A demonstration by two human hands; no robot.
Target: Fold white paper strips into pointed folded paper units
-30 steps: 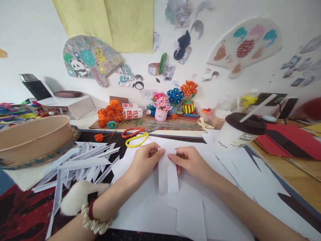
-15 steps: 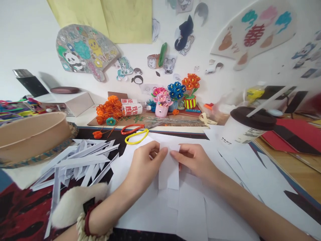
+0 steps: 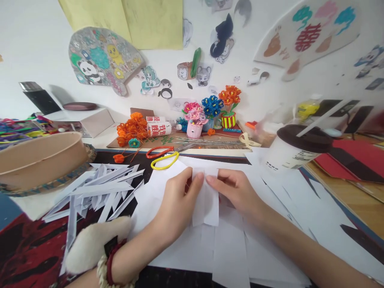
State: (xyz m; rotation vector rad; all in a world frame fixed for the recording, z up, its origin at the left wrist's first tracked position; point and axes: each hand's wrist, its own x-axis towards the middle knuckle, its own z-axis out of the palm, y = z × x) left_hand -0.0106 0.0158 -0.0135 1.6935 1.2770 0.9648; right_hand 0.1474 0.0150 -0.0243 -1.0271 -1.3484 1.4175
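Note:
Between my two hands a folded strip of white paper (image 3: 210, 208) hangs upright, with a crease down its length. My left hand (image 3: 181, 192) pinches its upper left edge, thumb in front. At the upper right edge my right hand (image 3: 235, 188) pinches the same strip between thumb and fingers. Some fingertips are hidden behind the paper. Below the hands lie flat white sheets (image 3: 171, 256) that overlap. Scissors with one red and one yellow handle (image 3: 164, 162) rest just beyond my left hand. Left of it spreads a pile of folded paper strips (image 3: 102, 188).
A white cup with a dark lid and straw (image 3: 291, 152) stands at the right. A round tan container (image 3: 39, 160) sits at the far left. Orange craft flowers (image 3: 132, 130) and small flower pots (image 3: 195, 129) line the back. A white plush object (image 3: 96, 244) lies by my left wrist.
The strip's right part has opened out a little, showing a clearer crease. Both hands stay on the paper in nearly the same place. The view has shifted slightly.

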